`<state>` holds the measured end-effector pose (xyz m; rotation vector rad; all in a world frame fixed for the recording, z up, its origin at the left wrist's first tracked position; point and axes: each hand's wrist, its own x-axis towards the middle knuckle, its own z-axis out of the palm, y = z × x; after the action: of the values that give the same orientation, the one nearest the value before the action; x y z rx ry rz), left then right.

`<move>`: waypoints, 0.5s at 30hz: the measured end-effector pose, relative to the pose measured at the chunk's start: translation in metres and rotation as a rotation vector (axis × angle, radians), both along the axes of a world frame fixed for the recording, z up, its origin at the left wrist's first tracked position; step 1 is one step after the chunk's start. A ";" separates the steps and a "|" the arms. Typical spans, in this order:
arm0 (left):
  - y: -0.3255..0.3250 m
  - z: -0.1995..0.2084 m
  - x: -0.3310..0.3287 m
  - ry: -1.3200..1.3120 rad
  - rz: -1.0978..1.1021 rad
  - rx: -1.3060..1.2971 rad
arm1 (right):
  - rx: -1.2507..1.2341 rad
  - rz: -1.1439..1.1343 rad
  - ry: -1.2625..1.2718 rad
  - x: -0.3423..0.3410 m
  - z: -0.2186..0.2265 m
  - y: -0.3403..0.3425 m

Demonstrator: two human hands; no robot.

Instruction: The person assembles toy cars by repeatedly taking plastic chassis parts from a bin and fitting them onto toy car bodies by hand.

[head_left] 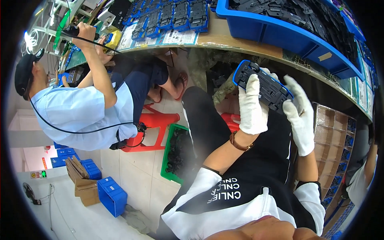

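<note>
Both my hands wear white gloves and hold a blue toy car (262, 86) upside down, its black underside facing me, above my lap. My left hand (252, 106) grips the car's near side with fingers wrapped over the chassis. My right hand (300, 114) holds the other end, fingers spread along its edge. A brown watch strap sits on my left wrist. The car hangs just below the edge of the wooden workbench (236, 42).
A large blue bin (256, 24) of black plastic parts stands on the bench, with rows of blue car bodies (172, 16) beside it. A co-worker (84, 108) in a light blue shirt sits at left on a red stool (154, 128). A green crate (176, 154) is on the floor.
</note>
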<state>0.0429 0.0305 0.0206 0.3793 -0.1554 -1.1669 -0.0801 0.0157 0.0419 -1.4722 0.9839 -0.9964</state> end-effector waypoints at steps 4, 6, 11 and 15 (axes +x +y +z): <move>0.001 0.000 -0.003 -0.015 0.012 0.028 | 0.195 0.035 -0.119 -0.001 -0.004 0.004; 0.002 0.001 -0.003 -0.034 0.017 0.021 | 0.147 0.026 -0.104 -0.001 -0.008 0.004; 0.000 -0.002 0.000 -0.063 0.038 0.007 | 0.101 -0.015 -0.227 0.008 -0.010 0.012; 0.002 0.005 -0.004 -0.097 0.078 0.083 | 0.135 -0.040 -0.232 0.007 -0.016 0.003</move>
<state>0.0392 0.0328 0.0258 0.5116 -0.1749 -1.0807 -0.0735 0.0183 0.0262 -1.2006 0.8963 -1.0813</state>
